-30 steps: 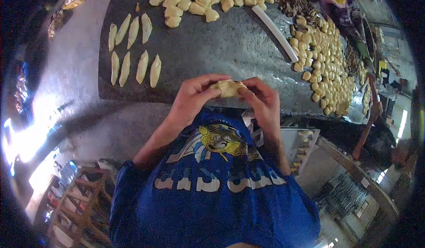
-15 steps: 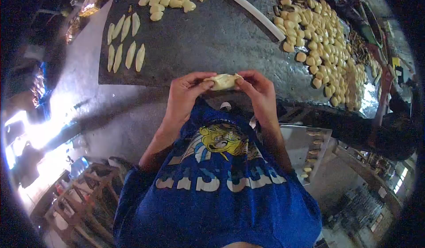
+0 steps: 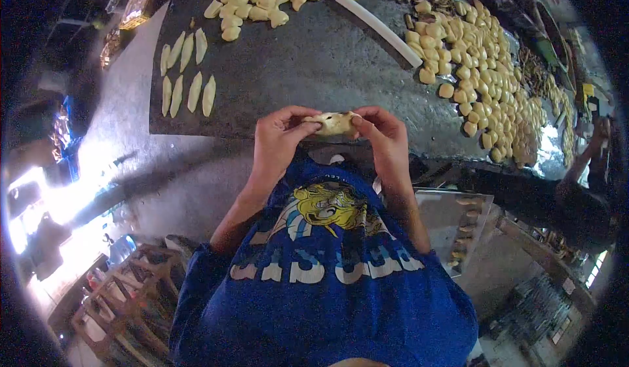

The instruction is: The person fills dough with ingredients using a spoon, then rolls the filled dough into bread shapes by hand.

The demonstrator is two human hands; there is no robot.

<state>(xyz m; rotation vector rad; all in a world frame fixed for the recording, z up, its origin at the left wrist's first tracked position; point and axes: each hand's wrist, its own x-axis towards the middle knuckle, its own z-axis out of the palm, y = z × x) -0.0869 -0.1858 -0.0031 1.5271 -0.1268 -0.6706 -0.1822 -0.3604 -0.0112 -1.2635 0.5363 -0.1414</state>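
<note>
Pinching a pale dough piece [image 3: 337,124] by its two ends, the person holds it over or just at the near edge of the dark table [image 3: 288,72]; half a second ago its face looked plain, and now darker marks show near its top, which suggests that it has been turned or pressed slightly and is still being shaped; both hands stay in nearly the same place; the left hand [image 3: 278,135] and the right hand [image 3: 383,131] face each other, thumbs on the side nearer the body, fingers curled along the far side, forearms reaching forward and converging; each hand's grip is closed on its own end of the dough, though some fingertips are hidden; eight long dough pieces [image 3: 194,92] lie in two rows on the table's left, well apart from the hands
</note>
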